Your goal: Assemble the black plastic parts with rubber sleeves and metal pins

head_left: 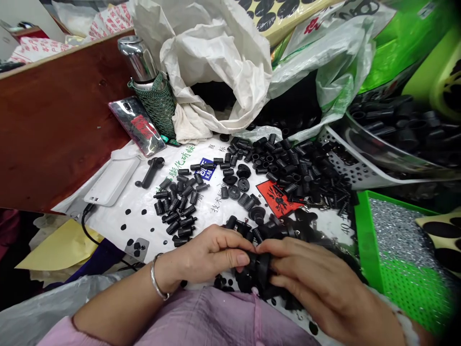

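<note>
Close in front of my body, both hands grip one black plastic part with a round, disc-like end (264, 270). My left hand (212, 252) is closed with its thumb along the part's left side, and the fingertips are mostly hidden. My right hand (311, 274) is closed too, its fingers pressed on the disc end from the right. Just beyond the hands lie small black cylinders (185, 221), round black caps (257, 214) and black wheel-like discs (243, 184). A larger heap of black tubes (288, 163) spreads behind them.
A green tray (363, 230) of small silvery pieces stands at the right, below a white perforated basket (360, 168). At the back are an open white sack (216, 53) and a flask (139, 60). A phone (139, 126) and a white power bank (113, 180) lie left.
</note>
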A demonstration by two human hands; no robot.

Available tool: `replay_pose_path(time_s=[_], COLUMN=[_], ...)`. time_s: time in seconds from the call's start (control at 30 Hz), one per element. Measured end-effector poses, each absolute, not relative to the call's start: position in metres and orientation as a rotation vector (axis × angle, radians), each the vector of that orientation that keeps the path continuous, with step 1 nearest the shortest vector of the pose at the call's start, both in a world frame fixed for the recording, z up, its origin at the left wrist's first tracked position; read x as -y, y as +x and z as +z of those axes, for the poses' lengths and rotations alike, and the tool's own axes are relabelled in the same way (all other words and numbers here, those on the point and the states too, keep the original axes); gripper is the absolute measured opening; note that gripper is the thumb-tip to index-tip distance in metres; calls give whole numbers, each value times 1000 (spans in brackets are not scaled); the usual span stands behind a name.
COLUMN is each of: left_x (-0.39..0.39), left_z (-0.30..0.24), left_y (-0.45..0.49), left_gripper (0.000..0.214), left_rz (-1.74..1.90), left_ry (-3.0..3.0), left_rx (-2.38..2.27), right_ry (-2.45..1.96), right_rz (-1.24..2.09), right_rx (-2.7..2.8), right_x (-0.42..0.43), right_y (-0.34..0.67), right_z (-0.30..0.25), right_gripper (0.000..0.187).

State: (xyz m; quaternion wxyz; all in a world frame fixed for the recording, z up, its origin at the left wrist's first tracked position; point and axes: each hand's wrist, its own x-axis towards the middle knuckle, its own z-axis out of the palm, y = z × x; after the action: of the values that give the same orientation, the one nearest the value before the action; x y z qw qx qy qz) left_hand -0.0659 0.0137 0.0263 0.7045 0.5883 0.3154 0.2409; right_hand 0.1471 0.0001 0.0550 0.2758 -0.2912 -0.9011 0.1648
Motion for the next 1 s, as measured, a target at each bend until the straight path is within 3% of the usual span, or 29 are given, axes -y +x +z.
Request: replay_pose_path(time_s=[0.2,0.33,0.57,0.83,1.0], left_x=[-13,-12,-9,-11,-13], left_z=[17,19,15,12,16], left_y=[-59,-61,-69,-62,-61], left_gripper=[34,30,25,21,20], left_rz=[645,724,755,740,692], left_ry=[1051,1438,2197,2081,2029], left_rx=[-782,-875,-852,-821,-767], right_ry=[-949,-1008,-993,-986,-1057], right_rz=[450,448,742,777,1051], right_rx=[2288,2227,2190,2168,2135], right_x=[-5,-5,-12,-15,-26], right_y=[144,141,139,141,141], right_z=[48,44,50,47,49], right_gripper=[10,12,12,16,10])
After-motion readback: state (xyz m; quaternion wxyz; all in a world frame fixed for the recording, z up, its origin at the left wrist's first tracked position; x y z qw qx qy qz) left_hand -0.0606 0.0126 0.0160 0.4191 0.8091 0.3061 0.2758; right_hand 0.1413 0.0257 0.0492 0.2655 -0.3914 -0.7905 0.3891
